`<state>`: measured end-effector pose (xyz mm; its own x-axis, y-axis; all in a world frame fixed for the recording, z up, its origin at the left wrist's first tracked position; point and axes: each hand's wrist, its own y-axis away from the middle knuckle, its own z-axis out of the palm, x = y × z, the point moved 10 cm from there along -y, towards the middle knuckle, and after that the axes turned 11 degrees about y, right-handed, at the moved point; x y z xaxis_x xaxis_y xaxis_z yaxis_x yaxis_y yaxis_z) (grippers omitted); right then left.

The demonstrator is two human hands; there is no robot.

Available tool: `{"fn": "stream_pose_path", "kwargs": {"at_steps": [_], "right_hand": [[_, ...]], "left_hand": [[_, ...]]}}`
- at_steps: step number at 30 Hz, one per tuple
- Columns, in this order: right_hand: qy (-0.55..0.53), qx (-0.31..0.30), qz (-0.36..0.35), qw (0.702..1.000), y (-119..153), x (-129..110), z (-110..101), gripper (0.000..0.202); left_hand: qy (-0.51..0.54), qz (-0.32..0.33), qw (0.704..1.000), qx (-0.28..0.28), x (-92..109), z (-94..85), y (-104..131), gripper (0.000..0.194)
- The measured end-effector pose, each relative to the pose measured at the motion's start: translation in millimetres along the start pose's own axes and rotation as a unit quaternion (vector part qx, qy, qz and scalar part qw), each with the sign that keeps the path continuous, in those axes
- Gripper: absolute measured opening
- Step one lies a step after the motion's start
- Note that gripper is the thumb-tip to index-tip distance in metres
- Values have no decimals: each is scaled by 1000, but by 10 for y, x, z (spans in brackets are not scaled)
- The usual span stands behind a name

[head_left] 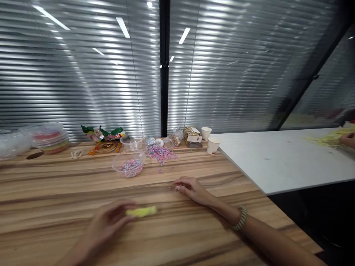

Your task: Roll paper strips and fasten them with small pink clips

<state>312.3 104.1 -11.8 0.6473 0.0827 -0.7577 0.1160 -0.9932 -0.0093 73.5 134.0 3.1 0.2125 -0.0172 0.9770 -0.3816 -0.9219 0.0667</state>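
Note:
My left hand (pixel 111 220), blurred by motion, pinches one end of a short, flat yellow strip (pixel 142 211). The strip points to the right, just above the wooden table; its exact kind is not clear. Further right, my right hand (pixel 190 187) rests low over the tabletop with its fingers curled and thumb close to them; whether something tiny sits between the fingertips cannot be seen. A tiny pink piece (pixel 169 188) lies by those fingertips. Beyond the hands, a clear plastic bowl (pixel 118 166) contains small pink, purple and blue pieces, with a loose heap (pixel 161 153) of similar pieces beside it.
Two paper cups (pixel 213 145) stand at the back right, near a small box (pixel 193 137). Snack packets (pixel 107 138) and stacked round containers (pixel 51 138) line the back left. At a white table (pixel 249 155), another person's hand (pixel 348 140) is by yellow strips (pixel 332 138).

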Motion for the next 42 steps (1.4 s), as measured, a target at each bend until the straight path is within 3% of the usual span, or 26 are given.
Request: {"fn": "stream_pose_path", "kwargs": {"at_steps": [1, 3, 6, 8, 14, 19, 22, 27, 34, 42], "right_hand": [[-18, -16, 5, 1000, 25, -5, 40, 57], [-44, -37, 17, 998, 62, 13, 99, 61], [-14, -14, 25, 999, 67, 73, 59, 61], [18, 8, 19, 1000, 51, 93, 11, 60], [28, 7, -22, 999, 32, 27, 24, 59], [44, 45, -62, 996, 50, -85, -62, 51], [48, 29, -74, 996, 53, -111, -45, 51], [10, -19, -53, 998, 19, -36, 33, 53], [-109, -47, 21, 993, -64, 182, 89, 69], [-153, -61, 34, 986, -69, 174, 95, 64]], "left_hand": [[22, 11, 999, -42, 37, 312, -141, 35], [65, 60, 994, -67, 139, 775, -405, 36], [104, 122, 983, -89, 213, 1170, -655, 35], [90, 128, 981, -118, 180, 1288, -710, 36], [2, 164, 981, -103, 230, 1211, -660, 29], [-70, 207, 972, -88, 344, 1224, -578, 27], [-72, 224, 966, -110, 396, 1253, -525, 26], [-34, 185, 969, -159, 346, 1293, -549, 26], [35, 121, 987, -98, 214, 1174, -659, 32], [163, 29, 978, -126, 54, 1201, -697, 34]]}}
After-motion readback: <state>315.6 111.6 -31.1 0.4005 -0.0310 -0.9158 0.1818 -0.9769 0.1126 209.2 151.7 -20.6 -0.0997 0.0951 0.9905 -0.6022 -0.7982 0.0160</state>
